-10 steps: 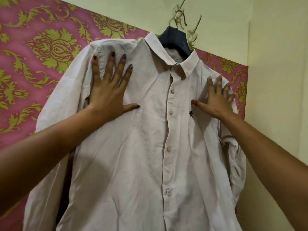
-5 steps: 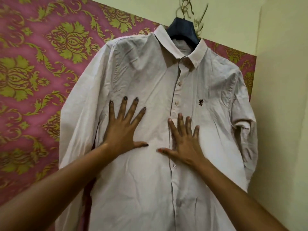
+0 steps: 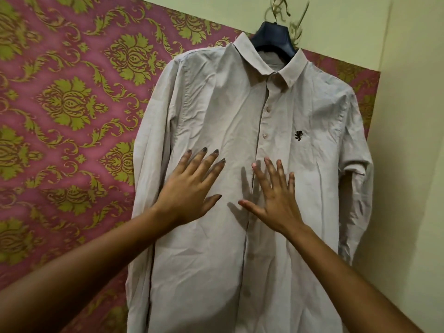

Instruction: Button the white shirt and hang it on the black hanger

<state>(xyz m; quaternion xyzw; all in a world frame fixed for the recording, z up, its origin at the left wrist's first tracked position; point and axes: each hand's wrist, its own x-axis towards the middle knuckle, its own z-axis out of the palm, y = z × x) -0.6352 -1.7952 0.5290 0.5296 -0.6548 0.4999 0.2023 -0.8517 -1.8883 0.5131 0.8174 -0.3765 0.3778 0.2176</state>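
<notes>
The white shirt (image 3: 216,111) hangs buttoned on the black hanger (image 3: 275,37), whose dark top shows behind the collar. The hanger hangs from a golden wall hook (image 3: 278,8). A small dark emblem (image 3: 298,135) sits on the shirt's chest. My left hand (image 3: 189,188) lies flat on the shirt front left of the button placket, fingers spread. My right hand (image 3: 274,195) lies flat over the placket at mid-chest, fingers spread. Neither hand grips the cloth.
Pink wallpaper with gold floral pattern (image 3: 67,104) covers the wall behind and left of the shirt. A plain pale wall (image 3: 408,140) meets it in a corner at the right, close to the shirt's sleeve (image 3: 355,188).
Both hands slid down from the shoulders to mid-chest and came closer together. The view pulled back a little, so more of the shirt shows.
</notes>
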